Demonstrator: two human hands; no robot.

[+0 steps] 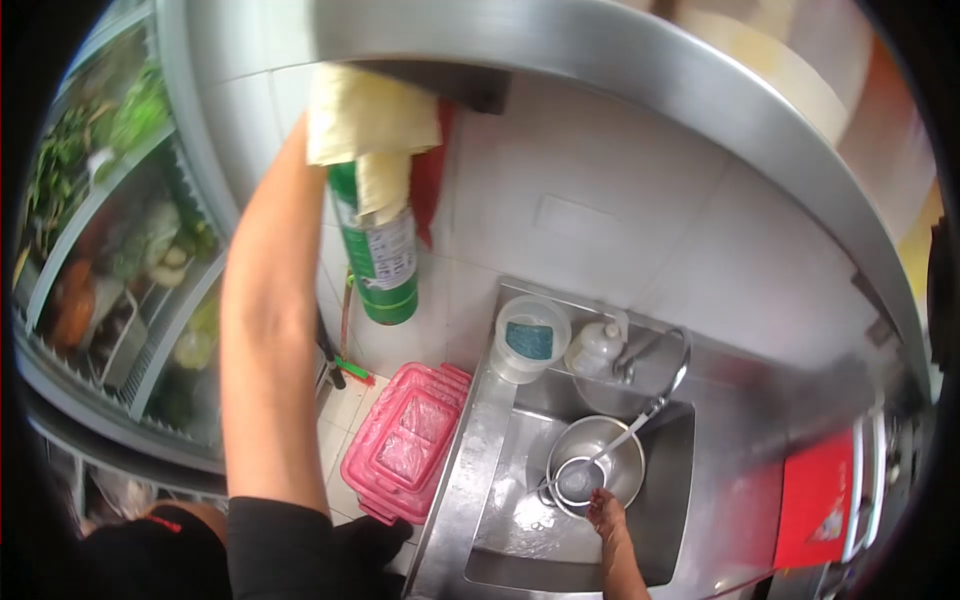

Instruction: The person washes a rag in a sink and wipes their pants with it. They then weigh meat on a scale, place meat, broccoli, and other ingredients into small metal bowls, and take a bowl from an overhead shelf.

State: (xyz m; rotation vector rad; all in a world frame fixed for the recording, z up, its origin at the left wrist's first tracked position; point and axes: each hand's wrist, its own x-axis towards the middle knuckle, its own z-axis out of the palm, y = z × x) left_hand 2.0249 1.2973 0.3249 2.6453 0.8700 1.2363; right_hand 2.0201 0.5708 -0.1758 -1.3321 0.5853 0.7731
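Note:
My left arm reaches up at the left, its hand hidden by a pale yellow cloth (375,115) that hangs over a green cylinder (385,270) with a white label. Whether that hand grips anything cannot be seen. Low in the steel sink (520,500), my right hand (606,512) has its fingers bent at the rim of a small metal bowl (580,481). This bowl sits in or over a larger metal bowl (625,462). A curved faucet (682,375) ends in a pale spout or stream over them.
A clear tub (518,368) with a blue-green sponge and a white bottle (597,349) stand behind the sink. Pink lidded containers (410,440) lie left of the counter. A glass-front cooler (130,250) holds vegetables. A metal edge (600,45) arches overhead. Something red (815,500) is at the right.

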